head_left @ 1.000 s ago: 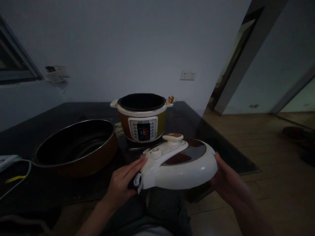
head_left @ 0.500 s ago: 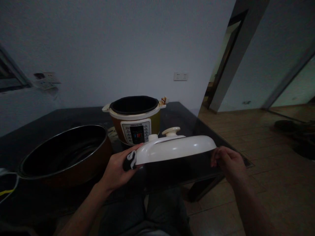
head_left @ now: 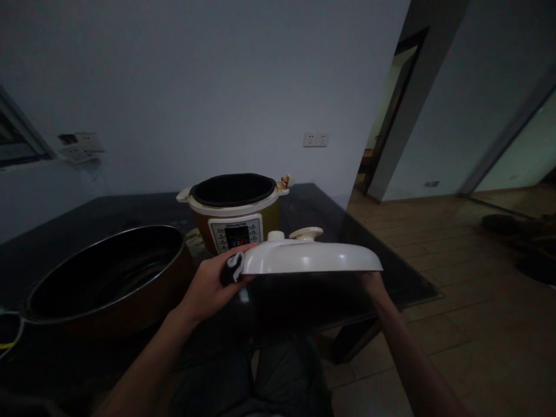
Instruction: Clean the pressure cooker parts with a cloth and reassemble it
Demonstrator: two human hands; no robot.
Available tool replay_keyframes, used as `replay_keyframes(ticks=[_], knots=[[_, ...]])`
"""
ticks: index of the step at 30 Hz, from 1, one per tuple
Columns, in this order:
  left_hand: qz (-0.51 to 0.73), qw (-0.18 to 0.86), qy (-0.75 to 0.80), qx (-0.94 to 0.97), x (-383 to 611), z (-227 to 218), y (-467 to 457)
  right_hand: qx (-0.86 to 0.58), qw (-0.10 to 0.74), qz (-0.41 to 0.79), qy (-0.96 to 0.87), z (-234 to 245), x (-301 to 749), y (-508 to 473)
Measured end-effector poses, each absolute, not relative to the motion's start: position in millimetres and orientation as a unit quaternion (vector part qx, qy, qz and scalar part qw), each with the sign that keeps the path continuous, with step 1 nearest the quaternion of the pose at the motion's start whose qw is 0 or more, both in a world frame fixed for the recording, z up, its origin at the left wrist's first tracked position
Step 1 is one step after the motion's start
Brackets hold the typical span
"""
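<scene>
I hold a white pressure-cooker lid (head_left: 313,258) level in front of me, seen almost edge-on, its knob on top. My left hand (head_left: 211,286) is closed on the lid's left end, where a dark and white cloth sits under my fingers. My right hand (head_left: 372,282) supports the lid's right side from beneath; its fingers are hidden under the lid. Behind the lid stands the open cooker base (head_left: 232,211), gold and white with a control panel, on the dark table (head_left: 108,208).
A large dark round pan (head_left: 104,278) lies on the table at the left. A wall socket (head_left: 315,139) is on the far wall. To the right, a doorway and wooden floor (head_left: 456,260) with dark shoes.
The lid has gone from tilted toward me to level and has risen a little. My right hand has slid from the rim's side to beneath it. My view has shifted right.
</scene>
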State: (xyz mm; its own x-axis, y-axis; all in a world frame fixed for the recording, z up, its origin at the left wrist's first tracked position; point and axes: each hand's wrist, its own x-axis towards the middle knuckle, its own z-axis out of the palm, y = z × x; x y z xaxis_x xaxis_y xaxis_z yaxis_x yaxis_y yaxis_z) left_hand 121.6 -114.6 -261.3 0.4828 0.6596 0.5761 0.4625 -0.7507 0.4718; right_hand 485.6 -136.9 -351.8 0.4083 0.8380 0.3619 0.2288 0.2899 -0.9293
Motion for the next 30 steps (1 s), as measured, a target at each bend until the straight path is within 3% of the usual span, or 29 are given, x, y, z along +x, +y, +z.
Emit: replay_keyframes(ticks=[5, 12, 17, 23, 30], knots=[[0.46, 0.169, 0.324, 0.809, 143.3, -259.5, -107.6, -0.594, 0.658, 0.217, -0.409, -366.1, 485.5, -142.3], [0.461, 0.172, 0.329, 0.806, 165.9, -239.1, -98.0, -0.614, 0.676, 0.193, -0.36, -362.5, 479.2, -145.4], [0.47, 0.185, 0.366, 0.782, 192.2, -218.1, -83.8, -0.653, 0.637, 0.205, -0.356, -341.6, 488.2, -174.0], [0.406, 0.361, 0.372, 0.753, 231.7, -215.3, -48.4, -0.66, 0.627, 0.276, -0.308, -323.6, 510.6, -221.5], [0.299, 0.533, 0.367, 0.701, 267.9, -259.6, -19.2, -0.697, 0.587, 0.326, -0.25, -321.0, 518.8, -257.2]])
